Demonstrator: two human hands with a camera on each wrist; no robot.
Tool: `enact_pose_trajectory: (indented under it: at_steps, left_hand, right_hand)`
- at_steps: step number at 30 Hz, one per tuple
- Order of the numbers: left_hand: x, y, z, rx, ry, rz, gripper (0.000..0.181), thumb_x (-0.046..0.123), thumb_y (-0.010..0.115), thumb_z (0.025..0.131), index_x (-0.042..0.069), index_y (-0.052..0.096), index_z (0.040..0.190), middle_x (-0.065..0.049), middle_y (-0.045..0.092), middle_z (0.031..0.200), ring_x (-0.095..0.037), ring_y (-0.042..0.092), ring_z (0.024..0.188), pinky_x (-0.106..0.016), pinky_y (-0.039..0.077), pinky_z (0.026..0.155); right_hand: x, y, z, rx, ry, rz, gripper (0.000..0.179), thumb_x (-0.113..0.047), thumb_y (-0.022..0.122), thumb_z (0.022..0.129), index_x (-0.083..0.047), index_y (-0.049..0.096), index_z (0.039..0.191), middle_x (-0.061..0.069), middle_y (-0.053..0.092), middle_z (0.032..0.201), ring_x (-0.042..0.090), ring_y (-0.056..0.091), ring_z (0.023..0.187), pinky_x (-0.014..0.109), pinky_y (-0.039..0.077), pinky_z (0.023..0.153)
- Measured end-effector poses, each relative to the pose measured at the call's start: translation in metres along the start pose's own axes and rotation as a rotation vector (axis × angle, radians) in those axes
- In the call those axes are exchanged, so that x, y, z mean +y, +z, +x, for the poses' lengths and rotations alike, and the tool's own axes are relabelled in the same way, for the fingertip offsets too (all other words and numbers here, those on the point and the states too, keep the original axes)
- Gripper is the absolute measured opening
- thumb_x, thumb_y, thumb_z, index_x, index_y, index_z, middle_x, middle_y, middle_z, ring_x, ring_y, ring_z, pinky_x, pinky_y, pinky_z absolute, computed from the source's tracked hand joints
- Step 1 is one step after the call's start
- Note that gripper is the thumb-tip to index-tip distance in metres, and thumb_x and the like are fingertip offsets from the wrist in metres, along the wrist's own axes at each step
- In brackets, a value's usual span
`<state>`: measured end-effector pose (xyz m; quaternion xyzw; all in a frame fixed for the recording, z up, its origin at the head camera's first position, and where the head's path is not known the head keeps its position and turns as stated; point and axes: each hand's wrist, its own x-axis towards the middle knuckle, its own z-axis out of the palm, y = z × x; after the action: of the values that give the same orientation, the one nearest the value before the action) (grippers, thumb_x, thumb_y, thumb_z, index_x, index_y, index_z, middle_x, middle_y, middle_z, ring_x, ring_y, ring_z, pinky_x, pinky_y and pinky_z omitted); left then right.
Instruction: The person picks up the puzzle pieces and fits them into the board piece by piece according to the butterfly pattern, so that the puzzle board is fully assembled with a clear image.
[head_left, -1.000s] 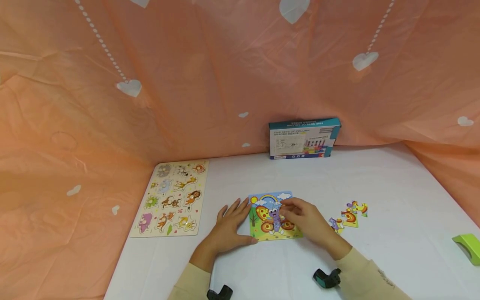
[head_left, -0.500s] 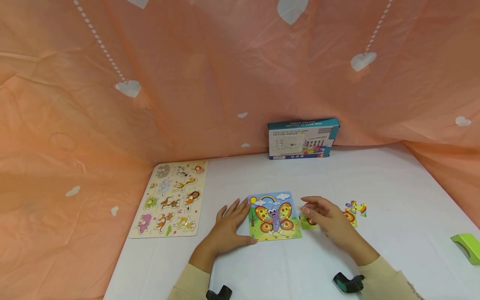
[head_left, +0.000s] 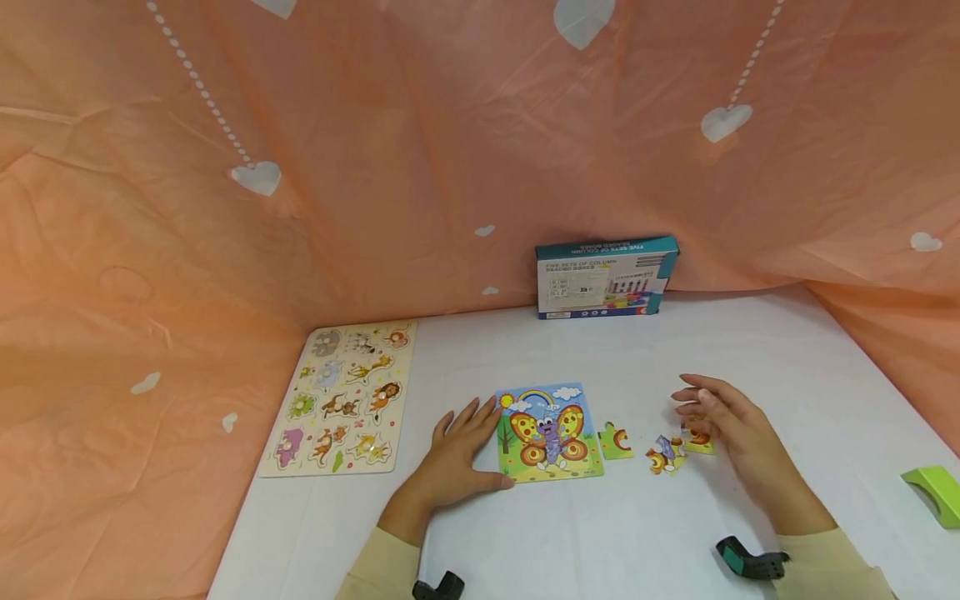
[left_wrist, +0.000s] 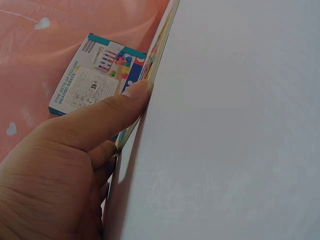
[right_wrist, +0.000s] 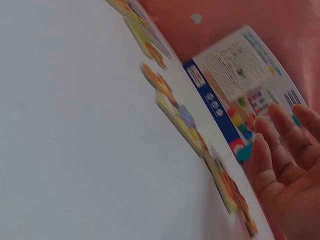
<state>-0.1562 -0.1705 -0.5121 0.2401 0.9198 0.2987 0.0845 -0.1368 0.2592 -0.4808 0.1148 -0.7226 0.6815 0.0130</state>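
A square butterfly puzzle picture (head_left: pixel 550 433) lies on the white table. My left hand (head_left: pixel 465 454) rests along its left side, fingers spread and thumb at the near left corner. In the left wrist view, the thumb (left_wrist: pixel 117 112) lies against the edge of the board (left_wrist: pixel 159 45). My right hand (head_left: pixel 738 437) is over the loose pieces at the right with its fingers loosely bent, holding nothing. A green puzzle piece (head_left: pixel 615 442) lies just right of the picture. A purple and yellow piece (head_left: pixel 666 455) and an orange swirl piece (head_left: pixel 699 443) lie beside the right hand, which hides others.
An animal peg puzzle board (head_left: pixel 341 400) lies at the left. A box (head_left: pixel 607 279) labelled for beaded column sets stands at the back against the orange curtain (head_left: pixel 420 167). A green arched block (head_left: pixel 936 493) sits at the far right.
My right hand has left the butterfly picture and moved right to the loose pieces. The green piece shows beside the picture. My left hand stays in place.
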Motion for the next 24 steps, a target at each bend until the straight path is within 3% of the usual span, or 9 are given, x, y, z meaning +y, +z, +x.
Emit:
enact_pose_trajectory:
  at_steps: [4, 8, 15, 17, 19, 22, 24]
  left_hand:
    - [0.0, 0.0, 0.0, -0.001, 0.0, -0.005, 0.109, 0.057, 0.087, 0.084, 0.012, 0.038, 0.17, 0.003, 0.023, 0.179, -0.027, 0.01, 0.165, -0.06, -0.001, 0.128]
    - [0.0, 0.0, 0.0, -0.004, -0.002, -0.003, 0.108, 0.057, 0.086, 0.085, 0.012, 0.038, 0.17, 0.003, 0.022, 0.179, -0.027, 0.009, 0.166, -0.06, -0.001, 0.128]
    - [0.001, 0.0, 0.0, -0.005, 0.002, 0.001, 0.109, 0.058, 0.086, 0.085, 0.011, 0.037, 0.171, 0.003, 0.022, 0.179, -0.027, 0.009, 0.166, -0.06, -0.001, 0.128]
    - [0.001, 0.0, 0.0, -0.004, 0.003, -0.002, 0.109, 0.058, 0.086, 0.085, 0.011, 0.037, 0.171, 0.003, 0.022, 0.179, -0.027, 0.009, 0.166, -0.06, -0.001, 0.128]
    - [0.001, -0.001, 0.0, -0.006, 0.003, -0.005, 0.109, 0.057, 0.086, 0.085, 0.011, 0.037, 0.171, 0.003, 0.022, 0.179, -0.027, 0.009, 0.166, -0.06, -0.001, 0.128]
    - [0.001, -0.001, 0.0, -0.005, 0.002, -0.005, 0.108, 0.057, 0.086, 0.085, 0.011, 0.037, 0.17, 0.002, 0.022, 0.179, -0.027, 0.009, 0.166, -0.059, -0.001, 0.128]
    - [0.001, -0.001, 0.0, -0.004, 0.001, -0.004, 0.109, 0.058, 0.086, 0.085, 0.011, 0.037, 0.171, 0.003, 0.022, 0.179, -0.027, 0.009, 0.166, -0.059, -0.001, 0.128]
  right_hand:
    - [0.001, -0.018, -0.003, 0.039, -0.059, 0.131, 0.04, -0.014, 0.037, 0.12, -0.007, 0.06, 0.153, 0.01, 0.07, 0.13, 0.019, 0.069, 0.118, 0.023, 0.055, 0.097]
    - [0.003, -0.03, -0.006, 0.088, -0.092, 0.19, 0.042, -0.014, 0.035, 0.12, -0.006, 0.06, 0.153, 0.008, 0.071, 0.131, 0.018, 0.068, 0.122, 0.024, 0.055, 0.098]
    - [0.011, -0.046, -0.008, 0.156, -0.09, 0.183, 0.038, -0.014, 0.038, 0.12, -0.013, 0.064, 0.147, 0.002, 0.072, 0.13, 0.013, 0.068, 0.121, 0.019, 0.052, 0.099]
    - [0.014, -0.049, -0.008, 0.179, -0.042, 0.115, 0.036, -0.016, 0.041, 0.119, -0.016, 0.064, 0.147, -0.003, 0.072, 0.13, 0.008, 0.067, 0.119, 0.015, 0.051, 0.097]
    - [0.017, -0.051, -0.008, 0.192, 0.024, -0.02, 0.036, -0.021, 0.045, 0.119, -0.013, 0.061, 0.15, -0.008, 0.071, 0.13, 0.002, 0.065, 0.117, 0.011, 0.049, 0.095]
    - [0.02, -0.051, -0.007, 0.141, 0.109, -0.296, 0.047, -0.026, 0.053, 0.117, -0.003, 0.052, 0.158, 0.001, 0.068, 0.135, -0.001, 0.06, 0.113, 0.007, 0.046, 0.089]
    - [0.022, -0.05, -0.006, 0.08, 0.13, -0.477, 0.055, -0.026, 0.06, 0.114, 0.003, 0.047, 0.159, 0.012, 0.065, 0.141, 0.006, 0.057, 0.119, 0.005, 0.04, 0.09]
